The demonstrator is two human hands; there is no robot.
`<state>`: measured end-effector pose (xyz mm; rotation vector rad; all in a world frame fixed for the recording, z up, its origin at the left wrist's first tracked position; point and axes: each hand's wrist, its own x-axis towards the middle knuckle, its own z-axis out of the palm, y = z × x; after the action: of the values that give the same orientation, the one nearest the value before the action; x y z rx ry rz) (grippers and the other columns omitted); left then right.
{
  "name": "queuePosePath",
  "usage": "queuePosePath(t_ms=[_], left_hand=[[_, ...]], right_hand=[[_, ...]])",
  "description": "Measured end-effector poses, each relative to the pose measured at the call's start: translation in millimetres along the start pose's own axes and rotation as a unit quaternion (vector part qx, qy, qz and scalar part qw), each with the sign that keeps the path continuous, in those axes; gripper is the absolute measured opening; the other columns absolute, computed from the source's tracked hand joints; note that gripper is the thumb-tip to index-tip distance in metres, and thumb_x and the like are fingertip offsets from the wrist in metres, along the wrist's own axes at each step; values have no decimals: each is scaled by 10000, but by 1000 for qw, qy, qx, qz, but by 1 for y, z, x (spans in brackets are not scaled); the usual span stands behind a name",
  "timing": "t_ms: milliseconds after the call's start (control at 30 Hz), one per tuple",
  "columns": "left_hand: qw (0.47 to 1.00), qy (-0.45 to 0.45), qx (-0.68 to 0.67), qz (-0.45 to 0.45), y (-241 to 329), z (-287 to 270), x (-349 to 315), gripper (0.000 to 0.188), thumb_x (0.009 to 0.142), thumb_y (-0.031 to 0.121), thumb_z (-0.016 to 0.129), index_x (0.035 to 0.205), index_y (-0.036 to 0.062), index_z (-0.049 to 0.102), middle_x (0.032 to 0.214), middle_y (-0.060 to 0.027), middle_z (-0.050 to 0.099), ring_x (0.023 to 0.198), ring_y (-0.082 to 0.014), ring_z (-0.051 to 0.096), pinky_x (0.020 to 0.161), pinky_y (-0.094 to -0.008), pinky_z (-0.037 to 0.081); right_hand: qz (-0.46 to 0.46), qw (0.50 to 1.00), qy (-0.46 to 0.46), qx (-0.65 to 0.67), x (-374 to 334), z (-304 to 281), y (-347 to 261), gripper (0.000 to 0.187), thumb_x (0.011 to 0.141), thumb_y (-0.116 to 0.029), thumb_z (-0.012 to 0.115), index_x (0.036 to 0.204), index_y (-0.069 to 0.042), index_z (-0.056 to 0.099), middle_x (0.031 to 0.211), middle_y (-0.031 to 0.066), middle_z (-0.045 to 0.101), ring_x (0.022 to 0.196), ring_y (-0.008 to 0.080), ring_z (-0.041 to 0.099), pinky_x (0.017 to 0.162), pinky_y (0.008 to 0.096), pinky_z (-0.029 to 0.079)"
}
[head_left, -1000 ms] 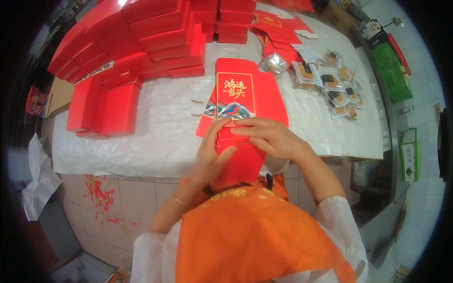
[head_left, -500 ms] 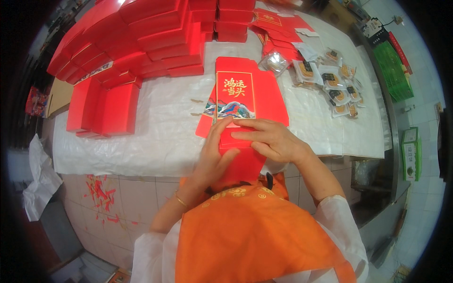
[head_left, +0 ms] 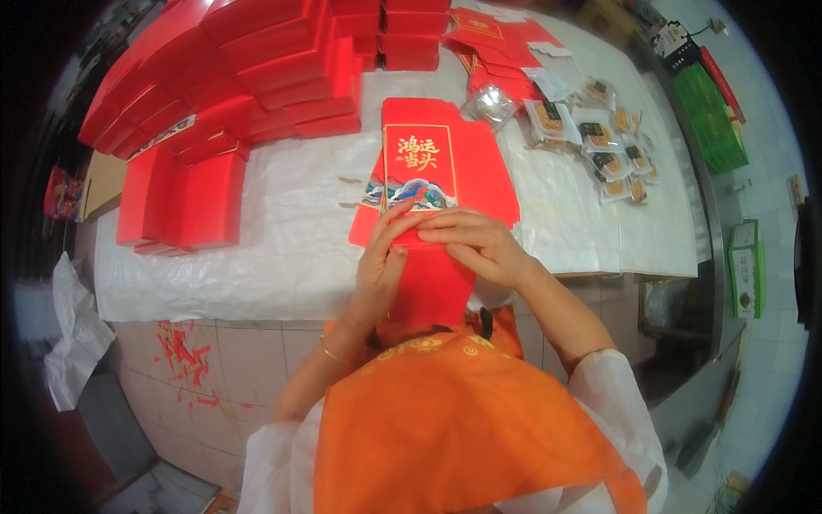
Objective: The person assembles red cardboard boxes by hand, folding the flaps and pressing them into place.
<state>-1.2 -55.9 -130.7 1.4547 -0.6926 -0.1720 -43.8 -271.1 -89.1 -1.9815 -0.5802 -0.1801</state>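
Observation:
A flat red cardboard box blank [head_left: 492, 176] lies on the table in front of me, with gold lettering and a blue-green wave picture on its framed panel. Its near flap hangs past the table's front edge toward my apron. My left hand [head_left: 383, 267] rests at the lower edge of the printed panel, fingers stretched forward and thumb apart. Beside it my right hand [head_left: 481, 247] lies across the near fold, its fingers extended and pressed on the card. The fingertips of both hands almost meet there. Whatever lies right under the fingers is hidden.
Folded red boxes [head_left: 282, 60] are stacked at the back left, with an open red box [head_left: 210, 201] nearer. Wrapped pastries [head_left: 597, 134], a clear plastic container [head_left: 491, 106] and flat red blanks [head_left: 505, 51] lie at right. Red scraps [head_left: 181, 355] litter the floor.
My hands stay at the fold; the left fingers have slid slightly forward and the left thumb has drawn in. The whole scene has shifted a little left in view.

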Motion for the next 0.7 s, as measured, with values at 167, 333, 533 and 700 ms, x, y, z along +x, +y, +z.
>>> queuePosePath(t_ms=[167,333,533,700], left_hand=[[998,45,-33,-7,0,6,-3,340,1055,273,483,1228,44,664,1509,-148,440,1410,-287,390,1176,-418,284],[996,60,-48,-42,2,1,-2,301,1056,263,488,1085,50,698,1489,-153,467,1403,-272,393,1150,-411,303],[996,59,-44,-43,-3,1,-1,263,1055,203,469,1025,49,680,1467,-167,487,1400,-270,400,1145,-407,308],[998,39,48,-20,-5,2,-1,282,1070,176,379,1179,30,594,1498,-192,435,1420,-292,372,1176,-425,269]], right_hand=[[-14,1000,19,-15,-1,5,2,308,885,-8,606,1167,-44,722,1224,123,693,1157,290,634,1017,408,476],[39,995,73,58,-14,7,10,298,880,-8,596,1148,-27,727,1228,131,692,1178,298,623,1036,409,467],[63,997,52,16,-18,9,5,307,907,-36,572,1176,-45,721,1284,139,659,1231,314,587,1065,411,444],[104,976,-90,-171,6,-3,-18,376,959,-154,589,1329,-106,641,1332,162,610,1214,348,573,1054,411,438]])
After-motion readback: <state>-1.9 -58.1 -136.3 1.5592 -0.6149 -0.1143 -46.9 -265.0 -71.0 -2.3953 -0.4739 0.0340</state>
